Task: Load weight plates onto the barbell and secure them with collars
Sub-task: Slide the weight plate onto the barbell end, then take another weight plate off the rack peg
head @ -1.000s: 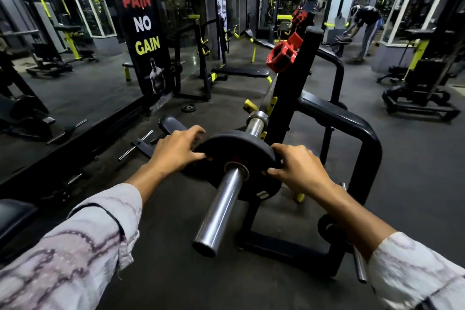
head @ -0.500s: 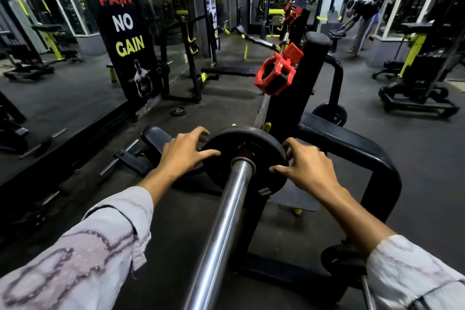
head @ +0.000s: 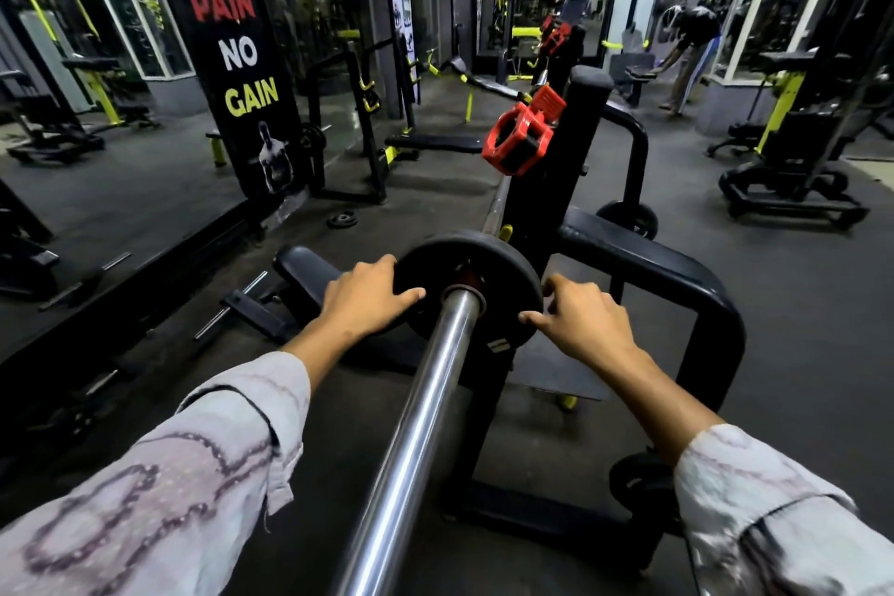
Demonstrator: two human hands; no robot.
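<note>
A small black weight plate sits on the chrome barbell sleeve, far up the sleeve near the black rack upright. My left hand grips the plate's left rim, thumb across its face. My right hand holds the right rim with fingers curled. A red collar rests high on the rack beside the upright. A second red collar shows farther along at the bar's other end.
A black bench pad lies left of the plate. A curved black rack frame stands to the right with a plate stored behind it. A loose plate lies on the floor. A person bends over far right.
Both hands have slid the plate farther up the sleeve toward the rack. My view has moved in closer along the bar.
</note>
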